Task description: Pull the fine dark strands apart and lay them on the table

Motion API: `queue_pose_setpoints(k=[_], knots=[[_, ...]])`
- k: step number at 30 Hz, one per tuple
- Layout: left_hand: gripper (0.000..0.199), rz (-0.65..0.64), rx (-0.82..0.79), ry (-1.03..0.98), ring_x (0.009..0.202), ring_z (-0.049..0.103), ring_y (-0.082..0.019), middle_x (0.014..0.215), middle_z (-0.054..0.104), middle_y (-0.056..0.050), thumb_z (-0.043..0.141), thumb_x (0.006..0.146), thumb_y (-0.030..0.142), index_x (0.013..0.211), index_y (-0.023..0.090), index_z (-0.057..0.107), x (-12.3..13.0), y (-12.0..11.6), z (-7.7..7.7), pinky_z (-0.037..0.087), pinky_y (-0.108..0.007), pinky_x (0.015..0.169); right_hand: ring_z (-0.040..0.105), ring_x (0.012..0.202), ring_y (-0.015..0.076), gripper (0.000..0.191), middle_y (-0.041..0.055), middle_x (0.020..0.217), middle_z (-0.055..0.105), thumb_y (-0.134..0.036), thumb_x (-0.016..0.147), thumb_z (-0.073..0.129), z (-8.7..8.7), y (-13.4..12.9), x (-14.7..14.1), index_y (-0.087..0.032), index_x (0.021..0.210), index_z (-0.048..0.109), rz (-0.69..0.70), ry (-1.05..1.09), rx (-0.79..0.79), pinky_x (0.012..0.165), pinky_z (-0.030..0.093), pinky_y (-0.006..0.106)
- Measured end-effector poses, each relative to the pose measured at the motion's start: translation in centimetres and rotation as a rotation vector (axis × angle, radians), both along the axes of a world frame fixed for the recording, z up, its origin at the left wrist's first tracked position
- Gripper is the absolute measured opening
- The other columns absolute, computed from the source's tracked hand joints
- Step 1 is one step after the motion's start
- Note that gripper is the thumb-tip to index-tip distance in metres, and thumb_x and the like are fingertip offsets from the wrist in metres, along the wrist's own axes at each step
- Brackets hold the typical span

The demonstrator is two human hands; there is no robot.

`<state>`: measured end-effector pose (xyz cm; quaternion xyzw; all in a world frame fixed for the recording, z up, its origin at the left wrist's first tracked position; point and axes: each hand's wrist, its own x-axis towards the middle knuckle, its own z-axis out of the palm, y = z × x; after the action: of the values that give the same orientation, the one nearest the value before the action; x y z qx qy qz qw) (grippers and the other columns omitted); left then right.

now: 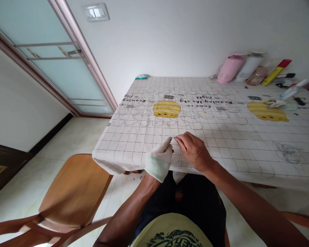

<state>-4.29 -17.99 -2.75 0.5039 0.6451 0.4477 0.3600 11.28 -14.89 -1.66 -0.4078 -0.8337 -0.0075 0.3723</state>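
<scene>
My left hand (159,157) wears a white glove with a pale green cuff and is held over the near edge of the table. Its thumb and fingers are pressed together, pointing up and to the right. Bare, my right hand (192,148) is just to the right, its fingertips pinched close to the gloved fingertips. Whatever lies between the fingertips of either hand is too small to make out. Under both hands spreads a white checked tablecloth (134,137) with yellow balloon prints.
Pink bottle (230,69), white bottle (249,67), yellow-and-red box (276,72), white tube (293,88) and crumpled cloth (279,103) are at the back right. A green-edged item (142,77) lies at the far left corner. Wooden chair (76,188) stands left.
</scene>
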Motion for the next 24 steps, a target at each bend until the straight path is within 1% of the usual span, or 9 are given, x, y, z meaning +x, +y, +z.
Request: queue_pose_setpoints(k=[3, 6, 9, 12, 14, 17, 20, 24], knots=[[0.038, -0.017, 0.007, 0.036, 0.069, 0.067, -0.014, 0.076, 0.077, -0.001, 0.062, 0.09, 0.024, 0.122, 0.028, 0.08, 0.1, -0.2, -0.6, 0.051, -0.025, 0.069, 0.054, 0.068, 0.0176, 0.022, 0.0041, 0.077, 0.059, -0.018, 0.107, 0.046, -0.4, 0.1, 0.0, -0.023, 0.09, 0.058, 0.012, -0.031, 0.027, 0.06, 0.045, 0.034], [0.039, -0.012, 0.011, 0.048, 0.069, 0.068, -0.013, 0.079, 0.078, -0.001, 0.062, 0.089, 0.022, 0.123, 0.028, 0.079, 0.3, -0.4, -0.7, 0.052, -0.025, 0.069, 0.051, 0.067, 0.0172, 0.024, 0.0028, 0.075, 0.055, -0.012, 0.106, 0.045, -0.7, 0.6, 0.2, -0.022, 0.087, 0.056, 0.053, -0.074, 0.051, 0.059, 0.044, 0.033], [0.038, 0.004, -0.033, 0.014, 0.073, 0.071, -0.014, 0.081, 0.079, -0.001, 0.061, 0.09, 0.023, 0.123, 0.028, 0.079, 0.5, -0.6, -0.3, 0.054, -0.024, 0.071, 0.051, 0.069, 0.0177, 0.023, 0.0028, 0.076, 0.054, -0.008, 0.104, 0.045, -0.7, 1.2, 0.6, -0.021, 0.089, 0.056, 0.131, -0.129, 0.075, 0.061, 0.046, 0.033], [0.037, 0.027, -0.111, -0.051, 0.074, 0.073, -0.013, 0.078, 0.079, 0.0, 0.06, 0.091, 0.024, 0.123, 0.028, 0.079, 0.4, -0.7, 0.6, 0.055, -0.024, 0.074, 0.058, 0.075, 0.0184, 0.014, 0.0042, 0.084, 0.06, -0.013, 0.105, 0.047, -0.4, 1.5, 0.9, -0.021, 0.101, 0.057, 0.19, -0.119, 0.044, 0.066, 0.051, 0.033], [0.037, 0.052, -0.149, -0.128, 0.072, 0.072, -0.013, 0.074, 0.078, 0.001, 0.059, 0.092, 0.024, 0.123, 0.028, 0.079, 0.5, -0.7, 1.2, 0.055, -0.023, 0.074, 0.062, 0.077, 0.0175, 0.009, 0.0041, 0.089, 0.063, -0.016, 0.105, 0.053, -0.4, 1.4, 0.9, -0.022, 0.11, 0.057, 0.164, -0.053, 0.001, 0.066, 0.053, 0.032], [0.036, 0.097, -0.181, -0.27, 0.074, 0.073, -0.013, 0.074, 0.078, 0.0, 0.061, 0.093, 0.024, 0.124, 0.026, 0.078, 0.6, -0.6, 1.7, 0.056, -0.022, 0.074, 0.064, 0.073, 0.0158, 0.014, 0.0029, 0.092, 0.066, -0.018, 0.101, 0.06, -0.6, 1.0, 0.6, -0.023, 0.114, 0.057, 0.082, 0.058, -0.043, 0.064, 0.054, 0.03], [0.035, 0.088, -0.198, -0.382, 0.077, 0.074, -0.013, 0.077, 0.078, -0.001, 0.063, 0.092, 0.024, 0.123, 0.023, 0.078, 0.6, -0.1, 1.2, 0.056, -0.021, 0.073, 0.065, 0.075, 0.0162, 0.01, 0.0032, 0.093, 0.069, -0.016, 0.102, 0.058, -0.9, 0.7, 0.2, -0.023, 0.109, 0.059, 0.048, 0.104, -0.039, 0.068, 0.055, 0.031], [0.028, 0.008, -0.206, -0.458, 0.068, 0.071, -0.012, 0.074, 0.076, -0.002, 0.066, 0.09, 0.025, 0.114, 0.018, 0.08, 0.1, 1.1, -0.2, 0.056, -0.021, 0.069, 0.065, 0.079, 0.0178, 0.012, 0.0045, 0.092, 0.067, -0.013, 0.103, 0.053, -1.0, 0.6, -0.3, -0.023, 0.103, 0.059, 0.062, 0.091, 0.001, 0.071, 0.054, 0.033]])
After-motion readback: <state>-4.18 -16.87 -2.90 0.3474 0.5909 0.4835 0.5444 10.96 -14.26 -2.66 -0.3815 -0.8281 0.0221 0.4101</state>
